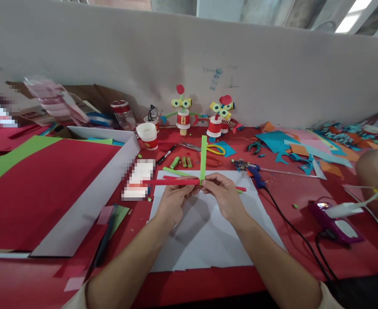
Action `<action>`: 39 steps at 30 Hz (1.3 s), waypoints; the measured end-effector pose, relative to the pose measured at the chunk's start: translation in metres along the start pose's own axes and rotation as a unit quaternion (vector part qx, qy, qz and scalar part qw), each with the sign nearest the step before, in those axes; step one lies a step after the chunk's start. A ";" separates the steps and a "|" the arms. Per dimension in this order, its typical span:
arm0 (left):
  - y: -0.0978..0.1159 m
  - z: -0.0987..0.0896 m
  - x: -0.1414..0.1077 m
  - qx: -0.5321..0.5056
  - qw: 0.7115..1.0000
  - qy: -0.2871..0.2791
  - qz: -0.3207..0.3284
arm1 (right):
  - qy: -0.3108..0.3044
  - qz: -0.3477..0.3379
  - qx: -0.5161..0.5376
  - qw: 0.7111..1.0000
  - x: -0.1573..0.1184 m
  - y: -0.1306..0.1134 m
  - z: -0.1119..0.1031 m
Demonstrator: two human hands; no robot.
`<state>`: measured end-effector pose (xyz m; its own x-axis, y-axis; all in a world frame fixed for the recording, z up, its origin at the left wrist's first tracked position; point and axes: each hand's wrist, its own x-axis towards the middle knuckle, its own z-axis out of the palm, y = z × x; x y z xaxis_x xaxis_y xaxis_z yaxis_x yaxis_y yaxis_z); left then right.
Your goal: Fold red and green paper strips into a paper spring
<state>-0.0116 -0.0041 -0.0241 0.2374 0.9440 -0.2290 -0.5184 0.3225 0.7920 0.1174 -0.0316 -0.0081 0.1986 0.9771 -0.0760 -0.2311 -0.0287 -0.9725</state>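
Note:
My left hand (pixel 175 201) pinches a red paper strip (pixel 172 182) that points out to the left. My right hand (pixel 223 193) has its fingertips closed on a green paper strip (pixel 203 156) standing upright. The two strips meet at a right angle between my fingertips, above a white sheet (pixel 205 236). Other red and green strips lie on the sheet behind my hands, partly hidden; one green strip (pixel 176 171) shows at the left. Small folded green paper springs (pixel 184 162) rest just beyond the sheet.
Behind are scissors (pixel 216 149), a marker (pixel 166 154), stacked paper cups (pixel 147 135) and two paper-cup figures (pixel 183 118). A glue gun (pixel 256 174) and purple power strip (pixel 335 223) with cords lie right, near another person's arm (pixel 376 184). A box of coloured paper (pixel 53 193) stands left.

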 end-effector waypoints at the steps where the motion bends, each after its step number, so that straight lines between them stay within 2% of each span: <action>1: 0.000 0.000 0.000 0.001 1.000 -0.002 -0.001 | 0.002 -0.004 -0.005 1.000 0.000 0.000 0.000; 11: 0.003 0.006 -0.003 0.008 0.999 0.005 -0.039 | 0.002 -0.053 -0.033 0.998 -0.002 0.008 0.000; 15: 0.003 0.005 -0.002 0.010 0.999 0.002 -0.046 | 0.001 -0.090 -0.082 0.993 -0.004 0.010 -0.001; 18: 0.003 0.003 0.000 -0.006 0.999 0.006 -0.053 | 0.025 -0.082 -0.101 0.991 -0.005 0.009 0.002; 24: 0.006 0.004 0.000 -0.027 0.998 0.006 -0.055 | 0.010 -0.088 -0.131 0.987 -0.006 0.006 0.004; 28: 0.005 0.005 0.000 -0.034 0.999 0.015 -0.035 | -0.011 -0.078 -0.119 0.990 -0.006 0.006 0.003; 34: 0.007 0.004 0.000 -0.027 0.998 0.009 -0.048 | 0.031 -0.047 -0.094 0.994 0.001 0.012 0.001; 39: 0.011 0.003 0.001 -0.025 0.998 0.002 -0.054 | 0.024 -0.029 -0.081 0.996 0.002 0.013 0.000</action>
<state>-0.0142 0.0004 -0.0141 0.2909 0.9036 -0.3146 -0.5300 0.4259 0.7333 0.1145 -0.0299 -0.0209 0.2541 0.9669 -0.0246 -0.0621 -0.0091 -0.9980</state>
